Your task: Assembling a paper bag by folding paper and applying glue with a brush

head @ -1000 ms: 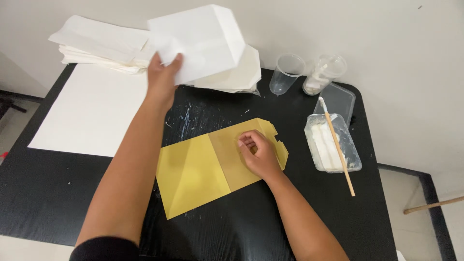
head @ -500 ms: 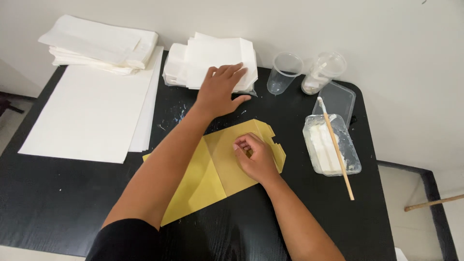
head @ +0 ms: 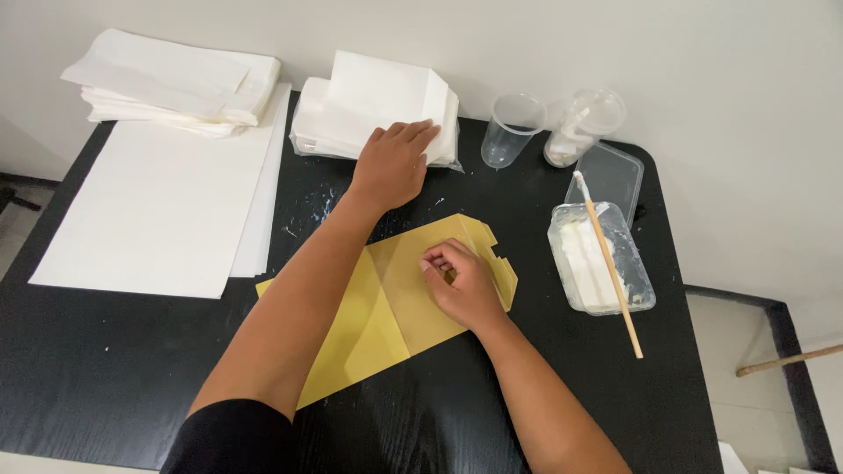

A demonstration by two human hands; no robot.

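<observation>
Left hand point(head: 392, 163): I see it flat, fingers spread, on the white stack point(head: 378, 118).
Right hand point(head: 461, 285): curled, fingertips pressing the yellow sheet point(head: 386, 316).
Sheet: mid-surface point(head: 105, 369), beside the paste tub point(head: 601, 268).

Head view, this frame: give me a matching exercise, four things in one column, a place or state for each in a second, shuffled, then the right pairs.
Things:
1. left hand
2. right hand
3. wooden stick
4. clear cup

Places or states:
A. lies slanted across the clear tub of white paste
B. stands empty at the back of the black table
C. rests flat on the stack of folded white paper
D. presses, fingers curled, on the folded yellow paper

Pairs: 1-C, 2-D, 3-A, 4-B
</observation>
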